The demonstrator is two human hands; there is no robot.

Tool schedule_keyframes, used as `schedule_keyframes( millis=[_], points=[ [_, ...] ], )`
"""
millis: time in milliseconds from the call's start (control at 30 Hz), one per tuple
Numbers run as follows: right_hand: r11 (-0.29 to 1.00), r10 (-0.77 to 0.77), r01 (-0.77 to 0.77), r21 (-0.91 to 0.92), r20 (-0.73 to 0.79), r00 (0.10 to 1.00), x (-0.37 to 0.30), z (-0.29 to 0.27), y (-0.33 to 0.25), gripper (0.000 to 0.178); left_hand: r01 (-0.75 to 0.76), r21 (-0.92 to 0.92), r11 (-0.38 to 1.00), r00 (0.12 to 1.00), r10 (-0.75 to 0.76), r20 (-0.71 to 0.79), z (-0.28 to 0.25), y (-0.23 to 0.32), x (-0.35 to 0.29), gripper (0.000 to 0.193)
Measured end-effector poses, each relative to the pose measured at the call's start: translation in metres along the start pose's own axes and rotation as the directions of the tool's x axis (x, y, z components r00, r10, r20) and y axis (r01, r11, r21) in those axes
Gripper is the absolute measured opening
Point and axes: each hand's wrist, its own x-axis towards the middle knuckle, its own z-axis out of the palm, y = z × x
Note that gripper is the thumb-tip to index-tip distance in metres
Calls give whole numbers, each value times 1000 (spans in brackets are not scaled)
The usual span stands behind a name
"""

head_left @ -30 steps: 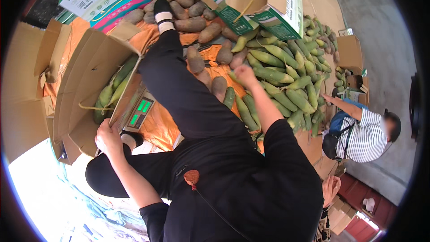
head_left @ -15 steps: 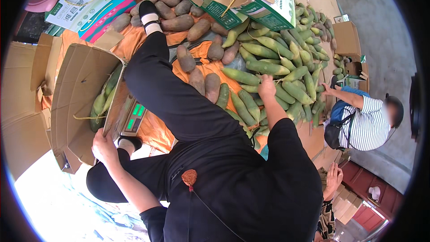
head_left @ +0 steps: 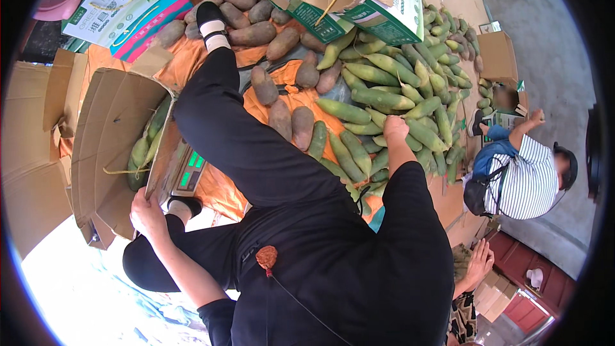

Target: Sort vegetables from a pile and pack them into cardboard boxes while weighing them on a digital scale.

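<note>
Radishes [head_left: 378, 98] under right hand [head_left: 396, 128] (grip unclear), carton edge [head_left: 164, 157] in pinch of left hand [head_left: 148, 214].

The radishes [head_left: 382, 98] are green, paling to yellow-green at some tips; the tubers [head_left: 264, 86], dusky reddish brown. The sheet [head_left: 218, 187] is bright orange. By its left edge the box [head_left: 106, 134] is plain tan and the scale [head_left: 190, 168] has lit green displays. At its far left corner, a carton [head_left: 118, 9] shows white, blue and pink. A co-worker's shirt [head_left: 522, 179] is white with dark stripes.
</note>
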Motion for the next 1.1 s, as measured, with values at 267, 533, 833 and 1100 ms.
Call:
schedule_keyframes(
  millis=[267,533,833,1100],
  points=[
    [995,-93,94,22,-58,994,-13,-6,-3,24,0,50,999,1000,0,4,-2,-4,-2,16],
    [998,-61,60,25,40,997,-5,0,-1,22,-17,78,997,1000,16,22,-3,-3,-2,20],
    [991,-60,68,113,-69,996,8,20,11,28,-3,14,1000,1000,2,22,3,-2,0,17],
    [776,-12,284,564,-437,899,14,-50,-22,32,15,9,1000,1000,-15,-5,-6,-3,0,17]
  ],
)
